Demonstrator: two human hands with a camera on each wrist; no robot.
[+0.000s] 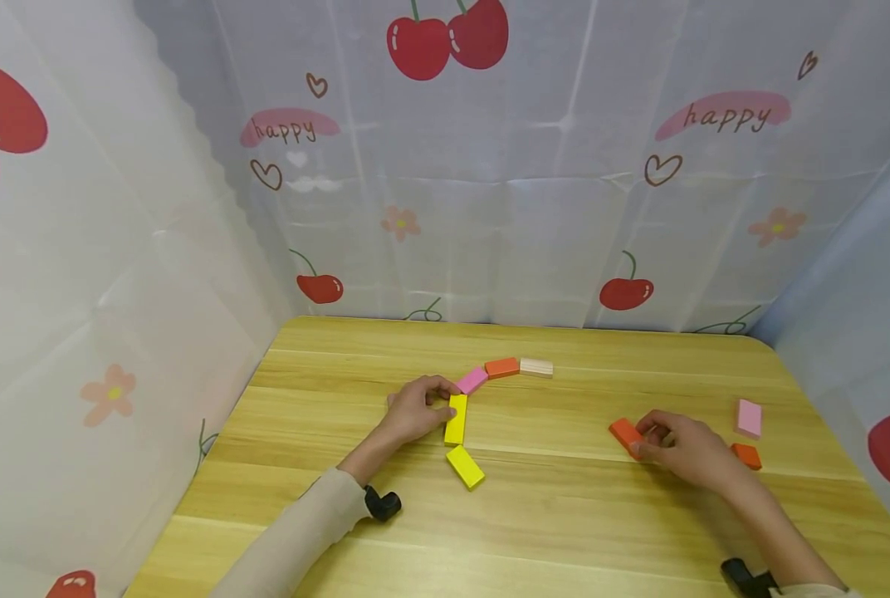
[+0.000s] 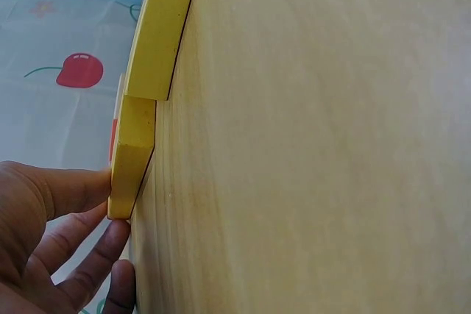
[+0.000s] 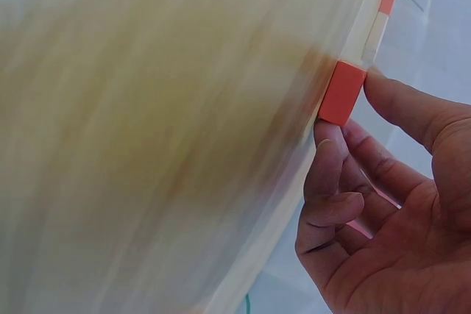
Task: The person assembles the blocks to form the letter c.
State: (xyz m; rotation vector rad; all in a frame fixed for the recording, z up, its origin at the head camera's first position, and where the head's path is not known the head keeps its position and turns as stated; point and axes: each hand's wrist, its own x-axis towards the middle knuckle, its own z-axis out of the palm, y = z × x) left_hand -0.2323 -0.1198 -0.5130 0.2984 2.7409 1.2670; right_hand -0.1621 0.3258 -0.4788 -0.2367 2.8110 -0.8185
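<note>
My left hand pinches a flat yellow block between thumb and fingers. A second yellow block lies at an angle just below it. From the held block's upper end a curved row runs right: a pink block, an orange block and a plain wooden block. Farther right, my right hand holds another orange block by one end, between thumb and fingertips. In the right wrist view this orange block shows clearly; the left wrist view shows the held yellow block.
Right of my right hand lie a light pink block and an orange-red block, partly behind the wrist. A pale block peeks out behind my left hand. Cherry-print curtains enclose the wooden table at the back and sides.
</note>
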